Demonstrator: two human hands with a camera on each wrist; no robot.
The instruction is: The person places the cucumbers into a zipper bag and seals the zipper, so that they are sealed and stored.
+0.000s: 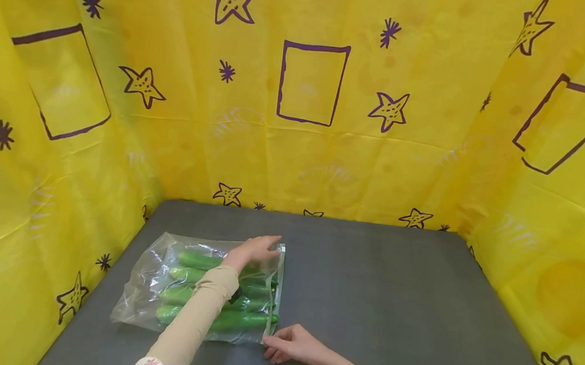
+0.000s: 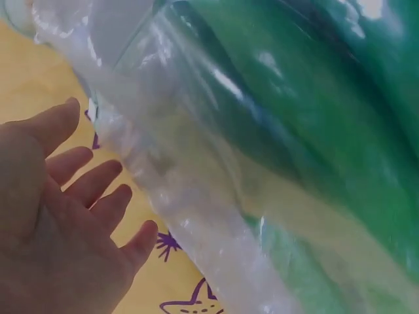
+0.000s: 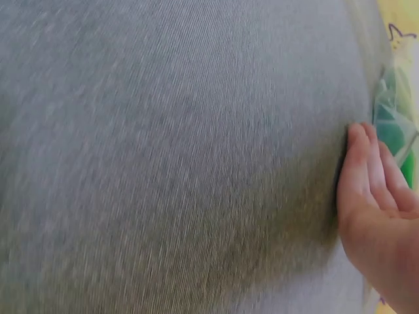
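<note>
A clear zip bag lies flat at the left of the dark table, its zip edge facing right. Several long green cucumbers lie side by side inside it. My left hand reaches across to the far corner of the zip edge. Its fingers are spread and loosely bent in the left wrist view, beside the plastic, with nothing gripped. At the near corner of that edge, my right hand pinches the bag between thumb and fingers. In the right wrist view its fingers partly hide the bag. My left forearm covers part of the cucumbers.
The dark grey tabletop extends to the right of the bag. Yellow cloth walls with purple stars and frames enclose the table at the back and both sides.
</note>
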